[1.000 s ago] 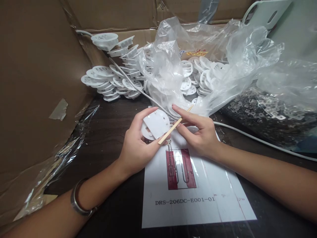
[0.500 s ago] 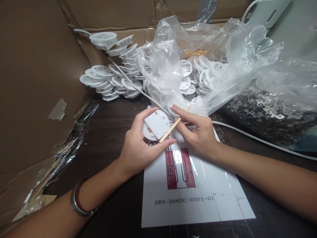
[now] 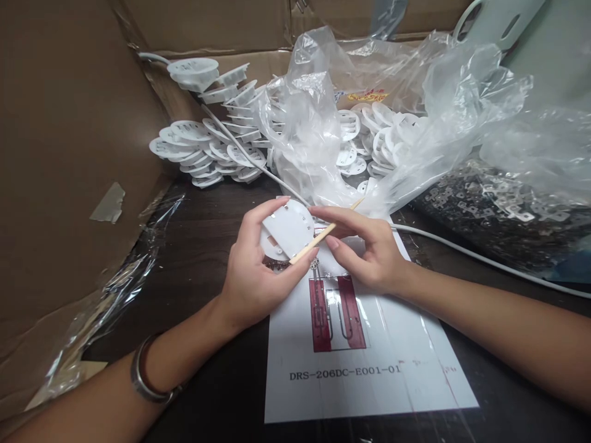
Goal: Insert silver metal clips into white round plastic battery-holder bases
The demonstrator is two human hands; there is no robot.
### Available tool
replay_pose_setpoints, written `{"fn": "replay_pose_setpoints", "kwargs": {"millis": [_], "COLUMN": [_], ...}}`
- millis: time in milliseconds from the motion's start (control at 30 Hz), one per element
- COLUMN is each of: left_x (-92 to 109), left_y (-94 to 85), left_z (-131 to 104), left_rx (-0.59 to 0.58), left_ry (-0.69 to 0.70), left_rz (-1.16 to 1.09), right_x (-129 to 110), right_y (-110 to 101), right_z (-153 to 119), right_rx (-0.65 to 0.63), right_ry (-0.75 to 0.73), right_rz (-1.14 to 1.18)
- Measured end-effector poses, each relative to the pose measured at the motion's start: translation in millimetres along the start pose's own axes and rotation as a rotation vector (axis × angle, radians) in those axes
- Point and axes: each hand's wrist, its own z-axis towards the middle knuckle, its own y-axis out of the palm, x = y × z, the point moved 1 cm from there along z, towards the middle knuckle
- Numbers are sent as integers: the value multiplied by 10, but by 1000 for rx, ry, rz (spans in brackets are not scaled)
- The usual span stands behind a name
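White disc: in the left hand, 2 o'clock from that palm, 9 o'clock from the right hand.
Left hand grip: curled part-closed round the disc, fingers at its 11 o'clock edge, thumb along its lower side.
Wooden stick: long axis 8 to 2 o'clock, low end over the left thumb by the disc's 5 o'clock edge, high end past the right index finger.
Right hand grip: loosely closed on the stick, which passes behind the index finger (can't tell which other fingers bear it).
Nearer hand: left, wrapping the disc; right index tip at the disc's 2 o'clock rim, contact unclear.
Printed sheet: flat on the table, 5 o'clock from the disc.
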Motion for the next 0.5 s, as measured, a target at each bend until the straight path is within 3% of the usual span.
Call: {"fn": "replay_pose_setpoints", "kwargs": {"millis": [300, 500], "left_x": [43, 54], "left_y": [-31, -33], "left_z": [22, 26], "left_rx": [-13, -25], "left_ry": [168, 199], "left_rz": [20, -4], "right_x": [12, 9], "right_y": [14, 27], "right_z": [-17, -30], "right_rx": [19, 23], "right_ry": [-100, -123], "right_rz": [119, 215]}}
